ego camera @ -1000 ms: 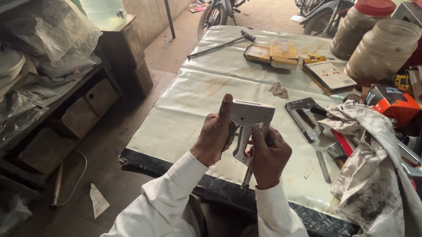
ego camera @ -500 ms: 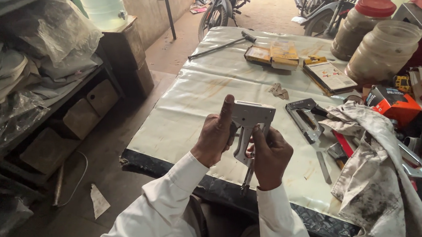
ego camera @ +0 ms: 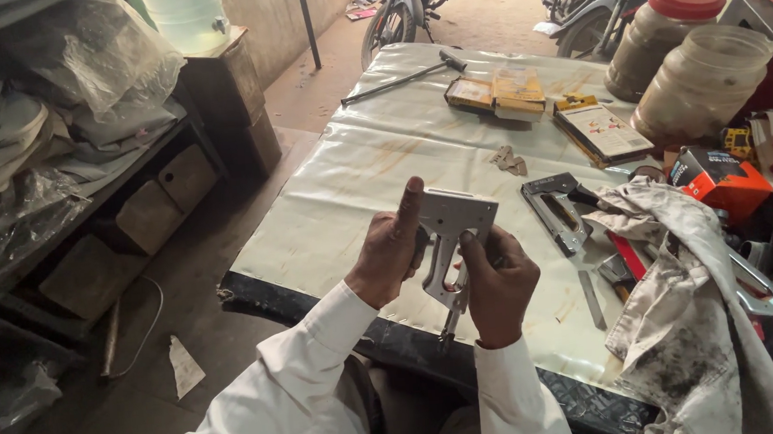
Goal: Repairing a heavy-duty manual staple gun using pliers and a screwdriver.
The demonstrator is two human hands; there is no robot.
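A grey metal staple gun (ego camera: 454,230) is held upright over the near edge of the table (ego camera: 348,183). My left hand (ego camera: 391,248) grips its left side, with the forefinger raised along the body. My right hand (ego camera: 498,282) wraps around the handle from the right, thumb on the head. Both arms wear white sleeves. A thin rod sticks out below the gun between my wrists.
A second staple gun (ego camera: 554,207) lies on the table beside a dirty white cloth (ego camera: 683,314). Small yellow boxes (ego camera: 498,94), a hammer (ego camera: 404,78), two big plastic jars (ego camera: 699,82) and an orange box (ego camera: 720,183) stand further back. Shelves with bagged goods (ego camera: 45,132) are at left.
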